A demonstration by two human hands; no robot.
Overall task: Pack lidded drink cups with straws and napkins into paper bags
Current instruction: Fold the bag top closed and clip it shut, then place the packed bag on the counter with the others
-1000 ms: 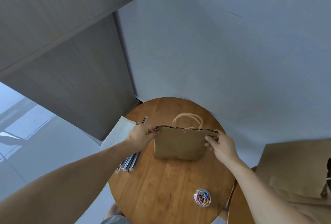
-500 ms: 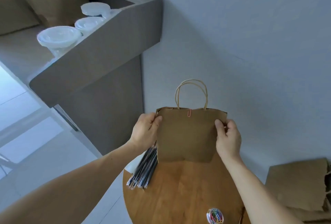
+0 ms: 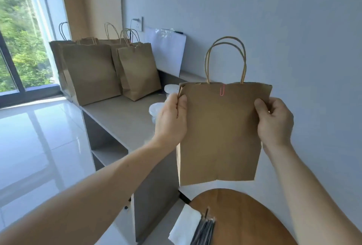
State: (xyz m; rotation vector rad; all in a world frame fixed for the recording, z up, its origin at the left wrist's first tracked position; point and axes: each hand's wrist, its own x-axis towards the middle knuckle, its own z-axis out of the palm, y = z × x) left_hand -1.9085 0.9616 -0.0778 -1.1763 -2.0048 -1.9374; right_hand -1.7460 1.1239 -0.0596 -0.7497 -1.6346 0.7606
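The small brown paper bag with twisted paper handles [image 3: 221, 133] is up in the air in front of me, upright, hanging clear above the round wooden table [image 3: 244, 211], with the pale wall [image 3: 293, 29] behind it. A pink paper clip [image 3: 222, 90] bites the top edge between the handles, so I judge the mouth is pinned closed. What's inside, I can't see.

My left hand [image 3: 170, 121] pinches the bag's left edge near the top, thumb on the front face, fingers behind. My right hand [image 3: 274, 123] does the same on the right edge. A two-sided grip, high up, holds the bag level, which makes sense if a drink inside must not tip.

Down on the table's near-left rim lies a stack of white paper napkins [image 3: 184, 225]. A bundle of dark wrapped straws [image 3: 204, 231] overlaps its right edge, both handy for the next bag, I'd say.

Off to the left runs a long grey counter [image 3: 117, 119]. Clear plastic lidded cups [image 3: 156, 108] peek out just behind my left hand, mostly hidden. Further along, a row of brown paper bags [image 3: 92, 72] stands upright, handles up. I reckon this one is bound for that row, out of the packing area.
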